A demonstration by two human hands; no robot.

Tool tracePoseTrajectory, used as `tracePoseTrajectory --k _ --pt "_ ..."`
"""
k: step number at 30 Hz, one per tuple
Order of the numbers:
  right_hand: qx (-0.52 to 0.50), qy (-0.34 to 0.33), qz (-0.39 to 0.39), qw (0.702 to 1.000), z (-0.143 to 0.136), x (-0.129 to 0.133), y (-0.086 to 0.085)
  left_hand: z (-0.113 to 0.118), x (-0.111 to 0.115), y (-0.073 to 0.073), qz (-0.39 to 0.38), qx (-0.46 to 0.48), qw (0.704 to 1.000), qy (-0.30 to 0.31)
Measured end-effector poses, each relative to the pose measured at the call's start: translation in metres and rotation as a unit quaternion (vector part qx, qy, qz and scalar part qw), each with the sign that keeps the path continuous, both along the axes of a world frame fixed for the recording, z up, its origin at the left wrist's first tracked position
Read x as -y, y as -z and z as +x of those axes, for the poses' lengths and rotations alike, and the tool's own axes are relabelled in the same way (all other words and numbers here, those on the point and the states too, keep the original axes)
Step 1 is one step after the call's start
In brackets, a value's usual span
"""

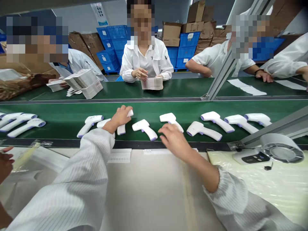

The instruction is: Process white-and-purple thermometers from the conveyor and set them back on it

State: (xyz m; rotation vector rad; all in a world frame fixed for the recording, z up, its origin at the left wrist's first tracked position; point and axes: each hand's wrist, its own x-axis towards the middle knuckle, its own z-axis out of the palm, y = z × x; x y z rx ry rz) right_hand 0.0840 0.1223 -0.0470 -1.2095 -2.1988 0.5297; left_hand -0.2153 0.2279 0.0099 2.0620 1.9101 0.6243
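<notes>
White thermometer [124,123] in left hand [119,118] grip, right hand [173,139] open near another thermometer [171,120]

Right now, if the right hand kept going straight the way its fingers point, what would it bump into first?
The right hand points up-left over the green belt. It would probably first meet the white thermometer lying just left of its fingertips, though depth is hard to judge from this view.

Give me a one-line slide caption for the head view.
Left hand grips a white thermometer on the green conveyor; right hand hovers open beside another.
</notes>
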Motion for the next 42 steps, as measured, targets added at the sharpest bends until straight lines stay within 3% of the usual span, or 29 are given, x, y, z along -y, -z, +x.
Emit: tracePoseTrajectory --k 3,7,9,13,15,17,20,22,24,29,36,42 --pt "0.023 -0.091 -0.089 0.992 -0.019 0.022 -0.009 0.005 0.016 -0.015 0.111 0.035 0.992 -0.037" --pt "0.097 -0.096 -0.093 0.986 -0.034 0.034 -0.006 0.025 0.056 -0.023 0.188 0.124 0.973 -0.047" --pt "0.094 -0.094 -0.092 0.987 -0.037 0.036 -0.004 0.044 0.079 -0.02 0.162 0.241 0.957 -0.028" --pt "0.063 -0.09 -0.104 0.988 -0.031 0.034 -0.006 0.083 0.113 -0.014 0.07 0.449 0.89 -0.027" --pt "-0.035 -0.085 -0.148 0.985 -0.023 0.03 -0.012 0.098 0.122 -0.015 0.042 0.504 0.861 -0.051" --pt "-0.239 -0.066 -0.222 0.943 -0.013 0.025 -0.023 0.113 0.13 -0.016 0.009 0.554 0.83 -0.066" --pt "-0.516 -0.036 -0.285 0.807 -0.003 0.022 -0.041 0.137 0.141 -0.016 -0.053 0.59 0.803 -0.06" --pt "-0.587 -0.029 -0.294 0.753 -0.003 0.024 -0.049 0.153 0.15 -0.016 -0.081 0.59 0.802 -0.049" --pt "-0.609 -0.024 -0.298 0.735 -0.006 0.028 -0.052 0.167 0.158 -0.017 -0.09 0.586 0.804 -0.045" --pt "-0.605 -0.004 -0.291 0.741 -0.011 0.031 -0.051 0.18 0.168 -0.019 -0.085 0.592 0.801 -0.039" --pt "-0.614 -0.006 -0.289 0.735 -0.01 0.032 -0.055 0.181 0.168 -0.019 -0.088 0.594 0.798 -0.05" --pt "-0.601 0.007 -0.268 0.753 -0.008 0.033 -0.057 0.18 0.167 -0.014 -0.088 0.583 0.807 -0.037"
